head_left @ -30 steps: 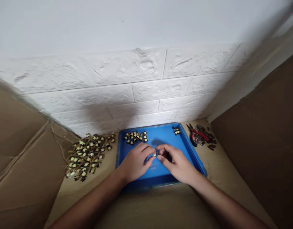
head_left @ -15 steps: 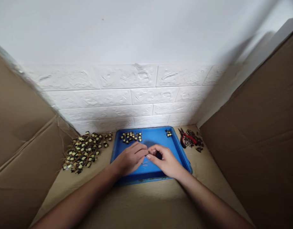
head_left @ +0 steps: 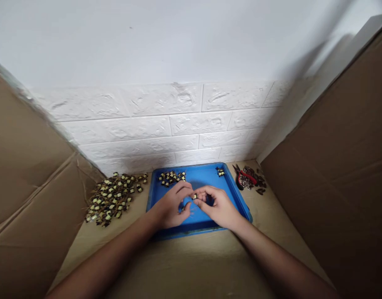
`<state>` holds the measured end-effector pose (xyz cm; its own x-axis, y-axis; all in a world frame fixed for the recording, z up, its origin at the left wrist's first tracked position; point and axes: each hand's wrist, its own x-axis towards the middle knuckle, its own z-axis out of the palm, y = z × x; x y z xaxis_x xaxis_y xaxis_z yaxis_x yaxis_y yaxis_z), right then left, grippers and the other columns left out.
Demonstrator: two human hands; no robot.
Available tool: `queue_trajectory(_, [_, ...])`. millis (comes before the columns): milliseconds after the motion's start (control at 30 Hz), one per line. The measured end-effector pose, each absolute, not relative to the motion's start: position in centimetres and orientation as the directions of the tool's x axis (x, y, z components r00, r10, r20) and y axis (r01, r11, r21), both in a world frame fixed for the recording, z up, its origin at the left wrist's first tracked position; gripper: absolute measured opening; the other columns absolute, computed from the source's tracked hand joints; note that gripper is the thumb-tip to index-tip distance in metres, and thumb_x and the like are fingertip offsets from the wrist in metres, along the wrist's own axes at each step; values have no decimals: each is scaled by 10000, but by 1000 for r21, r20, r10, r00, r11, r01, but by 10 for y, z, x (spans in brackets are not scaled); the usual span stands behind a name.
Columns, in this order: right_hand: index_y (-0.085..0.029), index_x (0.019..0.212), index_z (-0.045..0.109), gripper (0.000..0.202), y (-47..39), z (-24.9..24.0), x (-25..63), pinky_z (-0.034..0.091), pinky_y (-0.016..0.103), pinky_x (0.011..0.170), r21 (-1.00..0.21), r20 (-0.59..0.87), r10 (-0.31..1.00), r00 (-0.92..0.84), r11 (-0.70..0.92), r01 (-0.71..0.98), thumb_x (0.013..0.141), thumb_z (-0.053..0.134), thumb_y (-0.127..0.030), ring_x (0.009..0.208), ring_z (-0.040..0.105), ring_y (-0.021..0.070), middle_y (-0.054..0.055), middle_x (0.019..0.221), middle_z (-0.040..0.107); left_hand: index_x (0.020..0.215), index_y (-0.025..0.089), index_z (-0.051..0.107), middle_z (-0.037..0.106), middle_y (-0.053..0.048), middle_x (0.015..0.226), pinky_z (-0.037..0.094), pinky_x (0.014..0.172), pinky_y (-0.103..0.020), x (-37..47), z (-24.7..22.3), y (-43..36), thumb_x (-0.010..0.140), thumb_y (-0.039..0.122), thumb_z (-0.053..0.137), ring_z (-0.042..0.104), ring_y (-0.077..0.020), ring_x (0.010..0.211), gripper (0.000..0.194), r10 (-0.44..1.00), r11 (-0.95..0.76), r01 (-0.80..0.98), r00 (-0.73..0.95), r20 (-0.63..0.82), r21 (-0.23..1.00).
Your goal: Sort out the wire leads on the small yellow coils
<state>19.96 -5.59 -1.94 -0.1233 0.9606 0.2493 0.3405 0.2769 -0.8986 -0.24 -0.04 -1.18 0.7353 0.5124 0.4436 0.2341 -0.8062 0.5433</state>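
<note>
My right hand pinches a small black-and-yellow coil between thumb and fingertips, over the blue tray. Just left of it is my left hand, with thumb and fingers parted and nothing seen in its grasp; its fingertips come close to the coil. Thin wire bits lie on the tray floor below the hands. A cluster of similar coils rests at the tray's back left, and a few coils sit at its back right.
A large heap of coils with brownish wire leads covers the table left of the tray. To the right lie red-and-black pliers among small metal and dark pieces. Cardboard panels stand on both sides; a white brick-patterned wall rises behind.
My left thumb and fingers have parted and drawn slightly away from the right hand. The coil in my right fingertips now shows. The view has shifted a little.
</note>
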Motion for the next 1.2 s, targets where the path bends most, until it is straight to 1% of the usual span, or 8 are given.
queue_trajectory(100, [-198,1034,737,188,-55,-21,200,463,290,691,-894,275,956,-103,293,340,863,722,-275,723,568,158,6,784,625,1178,177,479,559,-104,1122,516,738,-275,-3,-9,1,836,122,580,569,-185,948,361,604,-702,242,701,380,670])
queue_trajectory(167, [-208,1059,749,209,-55,-21,201,471,293,700,-883,303,945,-119,326,338,859,736,-269,733,578,160,10,791,631,1151,171,499,586,-76,1036,493,737,-274,-3,-7,3,910,195,540,565,-173,899,247,634,-648,265,708,312,714])
queue_trajectory(233, [-215,1088,751,227,-56,-21,201,479,295,711,-874,322,936,-139,351,337,863,731,-239,749,590,163,15,803,642,1012,166,554,592,-37,905,450,711,-262,-3,-6,6,972,260,486,547,-150,808,122,622,-629,308,750,224,714])
queue_trajectory(333, [-220,1098,750,230,-56,-20,202,487,293,711,-864,336,930,-151,368,344,873,709,-200,763,605,164,21,815,653,812,159,554,536,1,752,377,651,-251,-1,-6,8,1006,304,446,495,-126,704,265,571,-648,335,808,145,684])
queue_trajectory(633, [-228,1080,749,221,-56,-24,205,499,325,721,-889,296,950,-103,313,333,862,741,-260,768,616,179,28,824,684,764,144,599,565,5,692,362,632,-228,1,-3,8,1019,300,432,512,-109,659,342,583,-627,301,793,177,719])
queue_trajectory(800, [-274,1340,637,418,-56,-22,205,505,333,774,-876,322,925,-202,372,307,925,656,-221,819,598,177,30,905,673,780,147,627,592,15,675,356,620,-223,0,-9,8,1003,296,474,518,-104,641,309,573,-645,296,798,190,704])
queue_trajectory(900, [-285,1260,700,326,-56,-20,205,510,341,790,-850,355,898,-259,425,310,954,613,-214,847,615,182,43,933,678,845,145,671,648,7,705,373,620,-216,-1,-10,9,1003,308,480,558,-104,647,297,578,-622,290,797,175,728])
queue_trajectory(1200, [-218,1062,763,195,-57,-22,203,509,327,739,-884,296,947,-124,321,341,881,722,-279,773,633,181,34,826,689,776,123,705,713,-33,726,435,666,-214,-1,-5,10,1012,341,461,632,-123,687,404,609,-517,312,788,87,797])
